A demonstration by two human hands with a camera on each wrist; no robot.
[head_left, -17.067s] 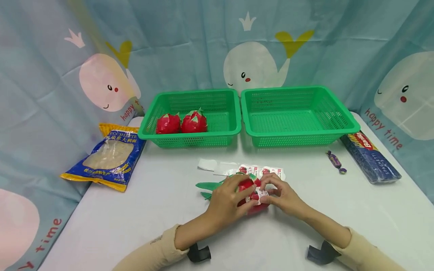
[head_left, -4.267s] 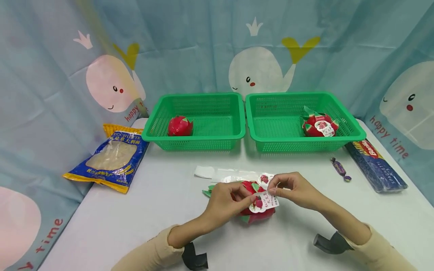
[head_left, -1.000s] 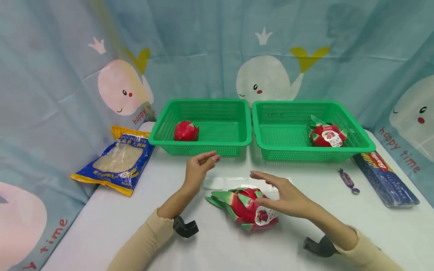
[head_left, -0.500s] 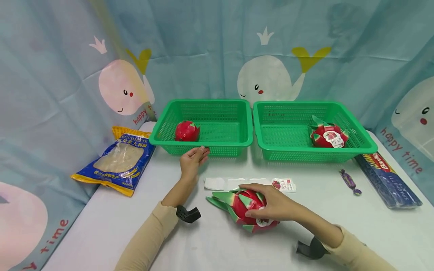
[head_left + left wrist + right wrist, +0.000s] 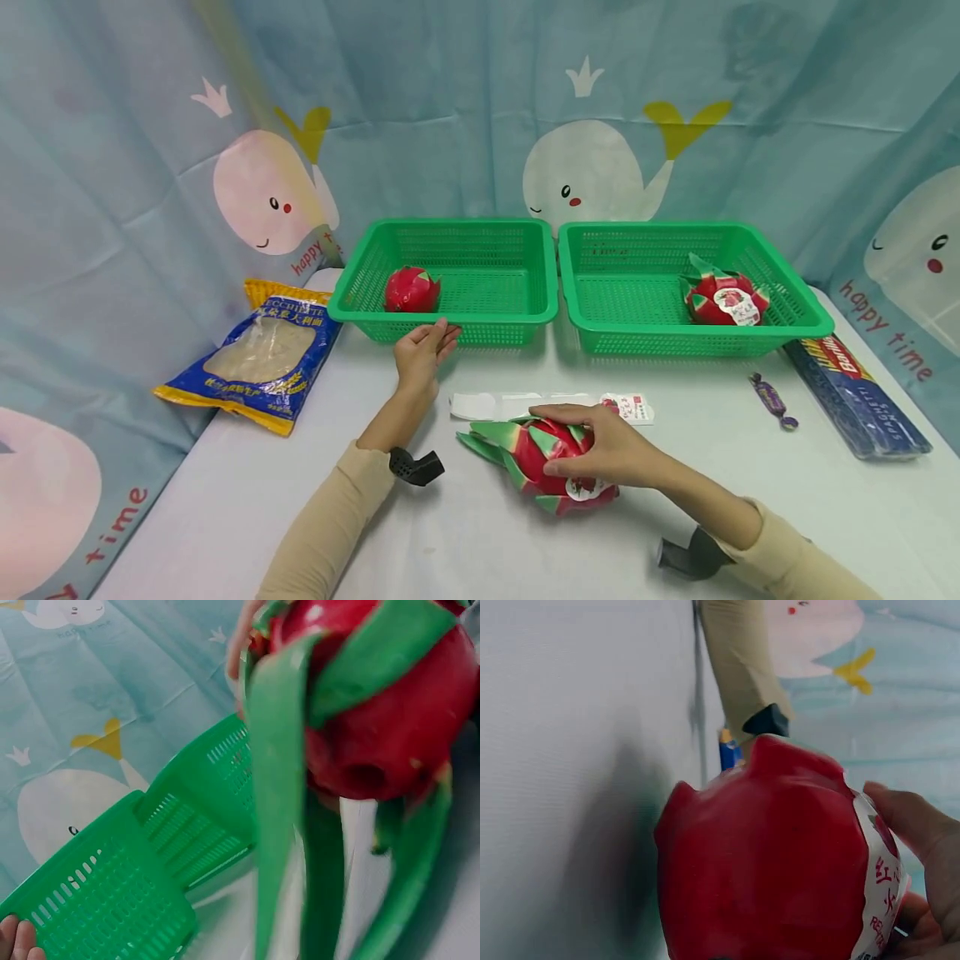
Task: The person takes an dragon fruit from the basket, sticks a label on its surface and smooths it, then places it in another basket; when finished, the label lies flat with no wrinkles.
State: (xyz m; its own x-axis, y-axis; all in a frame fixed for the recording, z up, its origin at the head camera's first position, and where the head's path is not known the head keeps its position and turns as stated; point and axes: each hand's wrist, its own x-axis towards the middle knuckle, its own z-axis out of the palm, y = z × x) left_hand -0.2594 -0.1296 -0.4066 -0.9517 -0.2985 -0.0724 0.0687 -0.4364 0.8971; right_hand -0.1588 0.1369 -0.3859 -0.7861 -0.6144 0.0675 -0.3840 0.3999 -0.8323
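My right hand grips a red dragon fruit with green leaf tips from above, thumb on the near side, fingers on the far side. This fruit lies at the table's middle, its long leaves pointing left; a white label sits on its right part, half covered by the hand. At the front rim of the left green basket, my left hand rests with loosely bent fingers, thumb tip at the rim. That basket holds a dragon fruit. Another labelled dragon fruit lies in the right green basket.
Behind the middle fruit lies a clear label strip with one printed label at its right end. A blue-and-yellow pasta bag lies left; a wrapped candy and a spaghetti pack lie right. A printed curtain hangs behind.
Earlier, one fruit went from the left basket to the right one, and the pinched label went onto the middle fruit. Lately my right hand came down onto it; my left moved to the rim.
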